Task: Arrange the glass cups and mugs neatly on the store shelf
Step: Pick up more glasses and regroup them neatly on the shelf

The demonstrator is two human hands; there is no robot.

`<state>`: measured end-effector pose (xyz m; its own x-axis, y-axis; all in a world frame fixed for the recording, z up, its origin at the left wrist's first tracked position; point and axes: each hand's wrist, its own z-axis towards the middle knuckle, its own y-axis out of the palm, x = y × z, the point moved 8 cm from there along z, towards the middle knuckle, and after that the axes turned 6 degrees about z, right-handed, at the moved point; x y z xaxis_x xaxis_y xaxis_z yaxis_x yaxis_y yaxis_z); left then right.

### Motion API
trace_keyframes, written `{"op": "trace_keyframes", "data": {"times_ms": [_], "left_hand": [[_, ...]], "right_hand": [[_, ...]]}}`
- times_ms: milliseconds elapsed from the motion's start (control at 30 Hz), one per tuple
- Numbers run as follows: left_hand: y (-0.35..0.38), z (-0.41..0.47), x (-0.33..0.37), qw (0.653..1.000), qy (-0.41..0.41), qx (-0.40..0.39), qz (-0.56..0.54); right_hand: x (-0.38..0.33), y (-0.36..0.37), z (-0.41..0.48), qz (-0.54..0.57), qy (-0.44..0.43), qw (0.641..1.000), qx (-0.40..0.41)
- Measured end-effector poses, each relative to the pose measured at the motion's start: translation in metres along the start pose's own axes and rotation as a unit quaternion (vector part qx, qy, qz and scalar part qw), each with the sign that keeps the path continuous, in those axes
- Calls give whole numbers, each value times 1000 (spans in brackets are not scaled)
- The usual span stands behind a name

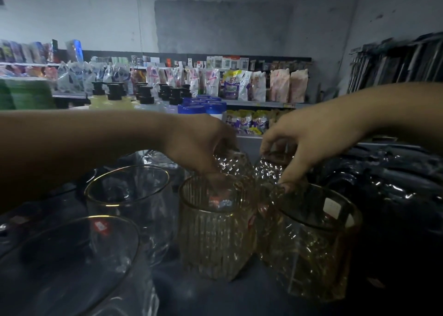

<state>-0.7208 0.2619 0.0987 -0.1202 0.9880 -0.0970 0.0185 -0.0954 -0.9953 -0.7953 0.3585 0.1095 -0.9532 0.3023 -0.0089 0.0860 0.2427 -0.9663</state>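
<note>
Several glass cups stand on a dark shelf top (215, 299). Two clear gold-rimmed cups (134, 210) (67, 267) are at the left. An amber ribbed cup (213, 231) stands in the middle, and an amber diamond-cut cup (309, 241) at the right. Behind them are two clear textured cups (233, 163) (269, 169). My left hand (199, 145) reaches over the ribbed cup and grips the left textured cup by its rim. My right hand (302, 138) pinches the rim of the right textured cup, thumb near the diamond-cut cup's rim.
Dark plastic-wrapped goods (383, 179) lie at the right of the cups. Across the aisle, shelves hold pump bottles (143, 95), blue-lidded tubs (203, 104) and refill pouches (251, 85). A grey wall rises behind.
</note>
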Motion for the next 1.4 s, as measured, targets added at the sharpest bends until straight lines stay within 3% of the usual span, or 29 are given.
{"op": "trace_keyframes", "data": {"times_ms": [167,367,600,933,1267,1400], "left_hand": [[7,9,-6,1000,-1,4,-15],[11,5,-17,991,20,-83,-102],[5,-1,-17,985,51,-99,-130],[-2,-10,-10,989,54,-92,-104],[-10,-24,9,996,-5,-71,-62],[-20,-34,22,999,-8,-21,-37]], "right_hand": [[5,1,1,11,-6,1000,5],[7,2,-2,17,1,1000,-3],[7,6,-4,25,4,1000,-7],[3,6,-15,-8,-13,998,58],[-9,8,-25,-54,-7,995,87],[-12,4,-32,-50,-9,994,100]]}}
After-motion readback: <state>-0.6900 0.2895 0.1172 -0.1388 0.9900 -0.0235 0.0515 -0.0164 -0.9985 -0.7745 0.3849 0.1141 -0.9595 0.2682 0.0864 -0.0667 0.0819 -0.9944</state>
